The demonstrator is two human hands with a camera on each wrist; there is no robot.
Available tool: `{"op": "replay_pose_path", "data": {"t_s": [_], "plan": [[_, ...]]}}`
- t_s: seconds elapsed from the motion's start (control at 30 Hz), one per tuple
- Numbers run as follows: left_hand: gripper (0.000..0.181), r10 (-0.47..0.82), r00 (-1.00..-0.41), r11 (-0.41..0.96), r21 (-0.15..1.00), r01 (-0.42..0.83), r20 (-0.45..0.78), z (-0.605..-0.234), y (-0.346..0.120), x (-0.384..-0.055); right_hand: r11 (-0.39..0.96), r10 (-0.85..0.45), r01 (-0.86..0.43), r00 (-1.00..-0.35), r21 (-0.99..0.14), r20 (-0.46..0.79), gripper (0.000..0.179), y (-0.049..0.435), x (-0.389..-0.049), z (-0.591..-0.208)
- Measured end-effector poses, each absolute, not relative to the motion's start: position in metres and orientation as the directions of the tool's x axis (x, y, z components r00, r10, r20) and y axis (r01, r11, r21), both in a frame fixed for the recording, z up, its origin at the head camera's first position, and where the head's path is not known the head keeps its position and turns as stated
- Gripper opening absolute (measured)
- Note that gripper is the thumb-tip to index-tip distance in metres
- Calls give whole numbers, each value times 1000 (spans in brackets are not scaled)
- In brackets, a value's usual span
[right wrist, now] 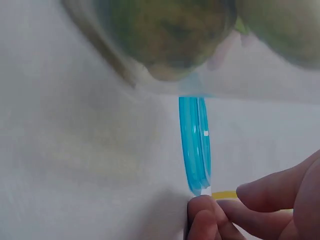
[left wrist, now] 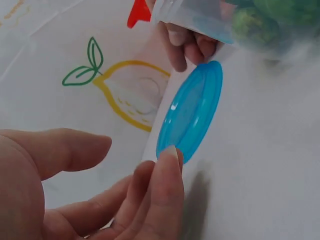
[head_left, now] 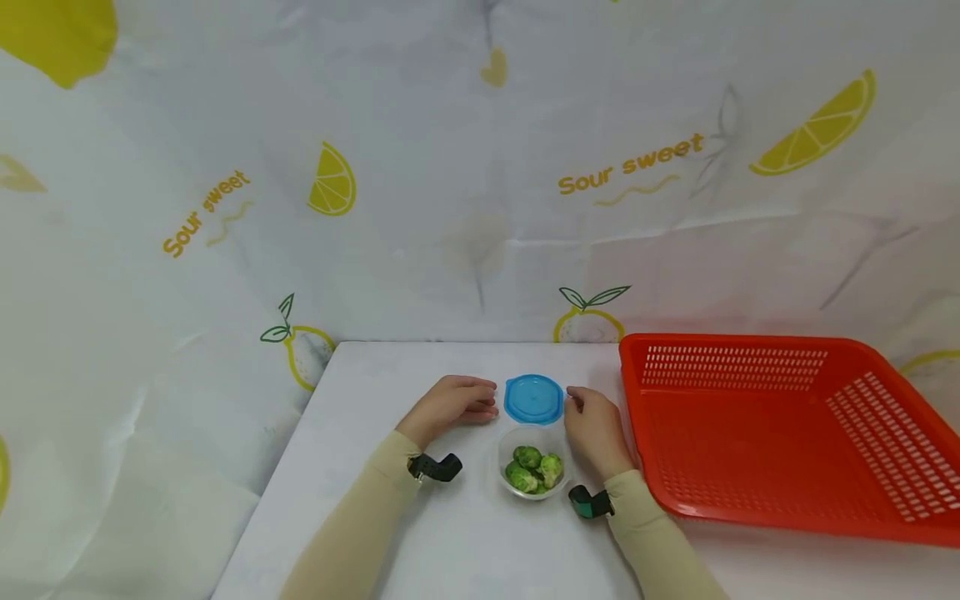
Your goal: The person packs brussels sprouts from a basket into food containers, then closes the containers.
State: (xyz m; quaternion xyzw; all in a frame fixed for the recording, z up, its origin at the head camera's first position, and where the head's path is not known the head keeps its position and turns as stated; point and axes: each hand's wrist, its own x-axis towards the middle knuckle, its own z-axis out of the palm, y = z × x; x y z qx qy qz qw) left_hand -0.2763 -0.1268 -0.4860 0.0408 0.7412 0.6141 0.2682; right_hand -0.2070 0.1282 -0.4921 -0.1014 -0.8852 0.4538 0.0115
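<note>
A round blue lid (head_left: 533, 399) lies on the white table between the two hands. Just in front of it stands a clear round container (head_left: 504, 476) with several green Brussels sprouts (head_left: 522, 477) inside. My left hand (head_left: 452, 406) is at the lid's left side, fingertips close to its rim; the thumb (left wrist: 82, 150) stands apart from the fingers in the left wrist view. On the opposite side my right hand (head_left: 595, 427) has loosely bent fingers near the lid's right edge, with nothing pinched between thumb and fingers. In the right wrist view the container covers part of the lid (right wrist: 194, 145).
A large red plastic basket (head_left: 750, 442) with slotted walls occupies the right of the table, close beside the right forearm. Behind the table (head_left: 420, 358) hangs a white lemon-print cloth (head_left: 435, 192). Dark camera straps (head_left: 435, 467) sit on both wrists.
</note>
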Motion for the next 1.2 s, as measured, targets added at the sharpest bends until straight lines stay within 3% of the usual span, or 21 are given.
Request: {"op": "replay_pose_path", "data": {"t_s": [0.4, 0.87, 1.0, 1.2], "plan": [[37, 315, -847, 268, 896, -353, -428, -476, -98, -282, 613, 109, 118, -992, -781, -64, 39, 130, -216, -495], [31, 267, -839, 105, 880, -463, -474, -472, -101, -279, 568, 193, 100, -981, -817, 15, 35, 122, -214, -494], [36, 272, -854, 93, 896, -435, -443, -465, -104, -275, 546, 235, 92, -971, -832, 47, 36, 119, -212, -491], [32, 270, -908, 130, 946, -297, -322, -452, -106, -266, 491, 290, 56, -952, -870, 102, 36, 113, -206, -484]]}}
